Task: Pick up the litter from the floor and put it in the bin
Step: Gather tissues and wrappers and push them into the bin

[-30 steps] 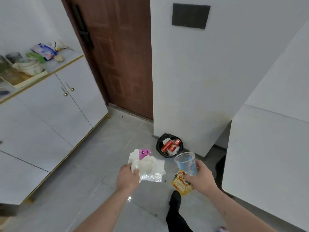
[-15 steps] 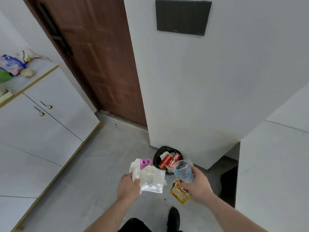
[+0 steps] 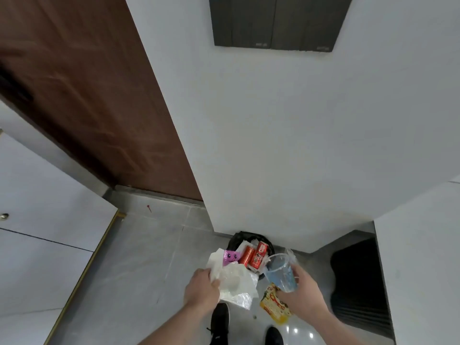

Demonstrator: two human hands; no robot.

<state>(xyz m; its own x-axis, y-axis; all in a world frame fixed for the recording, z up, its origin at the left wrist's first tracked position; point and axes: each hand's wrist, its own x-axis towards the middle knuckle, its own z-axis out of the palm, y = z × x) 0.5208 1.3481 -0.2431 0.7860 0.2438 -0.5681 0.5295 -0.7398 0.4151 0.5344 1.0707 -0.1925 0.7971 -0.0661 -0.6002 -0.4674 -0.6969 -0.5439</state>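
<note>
A small black-lined bin (image 3: 236,239) stands on the floor against the white wall, with two red cans (image 3: 254,255) and paper inside. My left hand (image 3: 202,290) grips a bundle of white paper and clear plastic wrappers (image 3: 234,282) with a purple packet (image 3: 230,256) on top, held just in front of the bin. My right hand (image 3: 302,293) holds a clear plastic cup (image 3: 280,272) with a bluish tint and a yellow snack wrapper (image 3: 273,305) beneath it, just right of the bin.
A brown door (image 3: 94,108) is at the left, white cabinets (image 3: 44,220) further left. A white wall corner (image 3: 273,145) rises behind the bin. A dark mat (image 3: 358,282) lies at the right beside a white panel (image 3: 423,270). My black shoes (image 3: 220,319) are below.
I have stepped closer to the bin, which now sits directly in front of both hands. Each hand still holds the same litter.
</note>
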